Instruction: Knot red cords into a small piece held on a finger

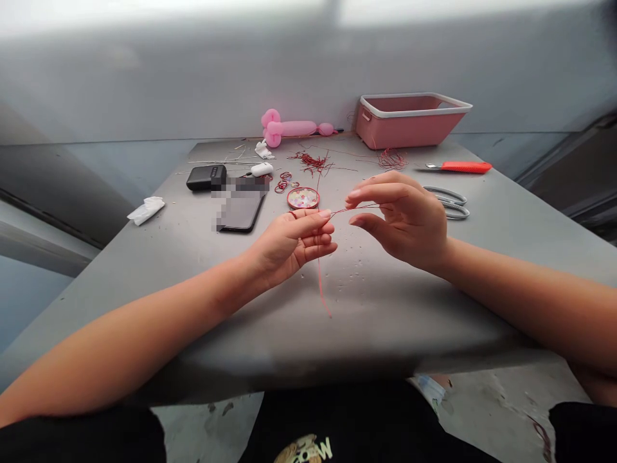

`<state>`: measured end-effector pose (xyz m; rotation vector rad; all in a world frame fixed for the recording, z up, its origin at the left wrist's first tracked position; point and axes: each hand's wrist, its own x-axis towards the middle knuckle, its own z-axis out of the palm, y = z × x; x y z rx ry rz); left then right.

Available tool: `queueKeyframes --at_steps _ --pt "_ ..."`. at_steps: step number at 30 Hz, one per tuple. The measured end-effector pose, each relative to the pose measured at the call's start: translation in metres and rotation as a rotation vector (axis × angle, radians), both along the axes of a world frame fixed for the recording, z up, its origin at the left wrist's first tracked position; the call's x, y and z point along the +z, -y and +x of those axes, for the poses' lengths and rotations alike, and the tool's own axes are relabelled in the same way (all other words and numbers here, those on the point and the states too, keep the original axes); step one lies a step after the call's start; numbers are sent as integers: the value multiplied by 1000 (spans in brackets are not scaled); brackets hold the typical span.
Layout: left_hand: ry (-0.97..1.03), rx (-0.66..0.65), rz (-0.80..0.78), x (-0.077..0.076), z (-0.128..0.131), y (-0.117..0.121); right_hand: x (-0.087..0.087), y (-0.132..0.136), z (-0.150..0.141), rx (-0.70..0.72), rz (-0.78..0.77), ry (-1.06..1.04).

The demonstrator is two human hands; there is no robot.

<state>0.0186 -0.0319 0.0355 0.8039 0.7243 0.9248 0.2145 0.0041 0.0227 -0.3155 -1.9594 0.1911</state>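
Between thumb and forefinger, my left hand [301, 243] pinches thin red cord [319, 273] over the middle of the grey table. One end of the cord hangs down below the fingers, and other strands stretch right toward my right hand [402, 218]. That hand is raised with thumb and fingers apart, the strands passing between them. Just beyond my left hand lies a small round dish of pale beads [303, 198]. Red cord rings [283, 183] sit beside the dish, and a pile of short red cord pieces [311, 161] lies behind it.
Left of my hands are a phone [243, 209], a black power bank [206, 177], a white earbud case [261, 170] and a crumpled tissue [146, 210]. Farther back stand a pink balloon [296, 128] and a pink basket [409, 128]. A red-handled cutter [465, 167] and grey-handled scissors [450, 212] lie right.
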Motion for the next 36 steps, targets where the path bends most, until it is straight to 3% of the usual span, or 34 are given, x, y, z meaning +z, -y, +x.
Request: queueKeyframes --at_steps 4,13,23,27,36 --pt "16 18 -56 2 0 0 -1 1 0 -35 -56 -15" --pt "85 -82 -98 -1 -3 -2 0 5 2 -77 -205 15" --pt "108 -125 -70 -4 -3 -3 2 5 0 -188 -10 -2" --pt "102 -156 -57 -6 -3 -2 2 5 -1 -211 -54 21" --pt "-84 -23 80 -8 -3 1 -2 11 -6 -250 -84 39"
